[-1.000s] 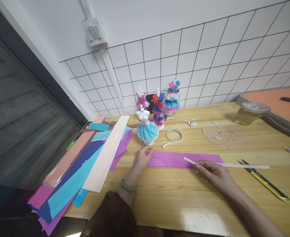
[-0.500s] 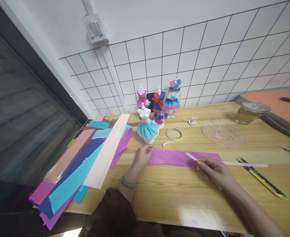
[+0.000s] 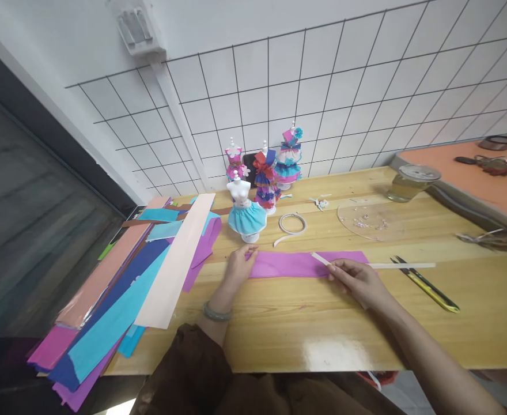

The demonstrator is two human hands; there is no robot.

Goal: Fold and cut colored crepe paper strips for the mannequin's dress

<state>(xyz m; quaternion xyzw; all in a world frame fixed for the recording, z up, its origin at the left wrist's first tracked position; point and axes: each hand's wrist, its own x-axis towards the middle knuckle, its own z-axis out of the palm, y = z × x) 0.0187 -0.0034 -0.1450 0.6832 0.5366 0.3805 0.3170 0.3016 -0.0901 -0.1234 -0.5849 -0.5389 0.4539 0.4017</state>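
Note:
A strip of purple crepe paper (image 3: 286,265) lies flat on the wooden table in front of me. My left hand (image 3: 238,268) has its fingertips closed at the strip's left end. Between thumb and fingers, my right hand (image 3: 359,279) pinches a narrow white strip of tape (image 3: 403,266) above the purple paper. One short end pokes out left of the fingers, and the long part runs out to the right. Behind the paper stands a small white dress form (image 3: 238,193) in a light-blue skirt (image 3: 247,218). A coiled roll of white tape (image 3: 292,232) lies right of it.
Yellow-and-black thread snips (image 3: 435,294) lie right of my right hand. Farther back are a clear disc (image 3: 348,229) with small beads and a lidded cup (image 3: 404,189). Several dressed forms (image 3: 288,167) stand near the tiled wall. Stacked coloured paper (image 3: 119,305) covers the left side.
The camera view has turned slightly right and down, so everything appears shifted left and up. Both hands keep about the same places on the paper and tape.

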